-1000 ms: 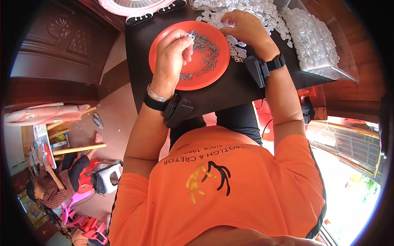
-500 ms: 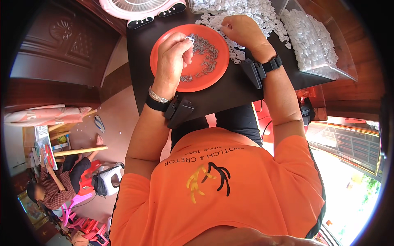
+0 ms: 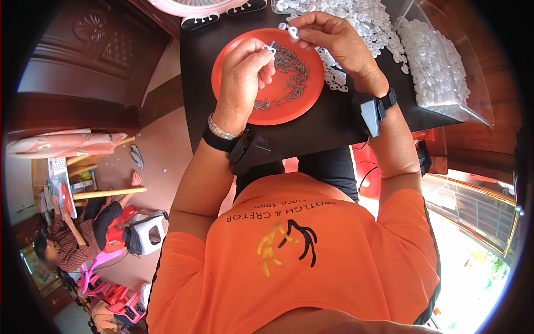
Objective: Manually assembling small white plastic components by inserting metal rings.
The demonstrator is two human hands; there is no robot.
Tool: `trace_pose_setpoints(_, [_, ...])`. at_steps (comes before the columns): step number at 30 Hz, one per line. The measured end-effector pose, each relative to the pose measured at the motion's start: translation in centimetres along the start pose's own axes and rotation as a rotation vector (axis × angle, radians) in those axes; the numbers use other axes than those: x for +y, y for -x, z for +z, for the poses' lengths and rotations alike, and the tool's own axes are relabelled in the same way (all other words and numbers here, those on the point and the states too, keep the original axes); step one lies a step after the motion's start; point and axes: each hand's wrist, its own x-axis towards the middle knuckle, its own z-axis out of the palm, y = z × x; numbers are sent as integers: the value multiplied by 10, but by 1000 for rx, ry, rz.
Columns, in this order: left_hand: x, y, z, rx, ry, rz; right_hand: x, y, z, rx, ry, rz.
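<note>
The left hand (image 3: 243, 75) hovered over the round orange plastic plate (image 3: 268, 76), its fingertips pinched on a small white plastic clip with a short grey nail (image 3: 270, 48) through it. The right hand (image 3: 328, 39) sat just beyond the plate's far rim, fingers closed narrowly on another small white clip (image 3: 293, 32). Loose grey nails (image 3: 289, 72) lay heaped on the plate, which rested on the dark surface (image 3: 322, 125); a pile of white clips (image 3: 361, 16) spread beside the plate's right edge. With such a light pinch, either piece could probably slip and drop among the nails, or roll off the surface.
</note>
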Motion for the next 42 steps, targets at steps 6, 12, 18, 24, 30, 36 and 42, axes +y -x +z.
trace_pose_setpoints(6, [-2,-1,1,36,-32,-37,-3,4,13,-124,-190,-55])
trace_pose_setpoints(12, [-1,0,3,13,23,24,-5,8,20,-139,-227,-44])
trace_pose_setpoints(18, [-4,-4,0,-11,148,29,-12,14,30,-210,-124,-94])
trace_pose_setpoints(24, [-6,-3,3,-89,429,-34,-4,11,28,-223,-169,-145])
trace_pose_setpoints(30, [-2,-2,3,14,41,-61,-1,5,18,-64,-130,2])
trace_pose_setpoints(36, [-6,1,11,71,33,-13,-3,6,18,-35,-165,22])
trace_pose_setpoints(42, [-5,1,10,68,1,-28,-5,6,20,-58,-179,32])
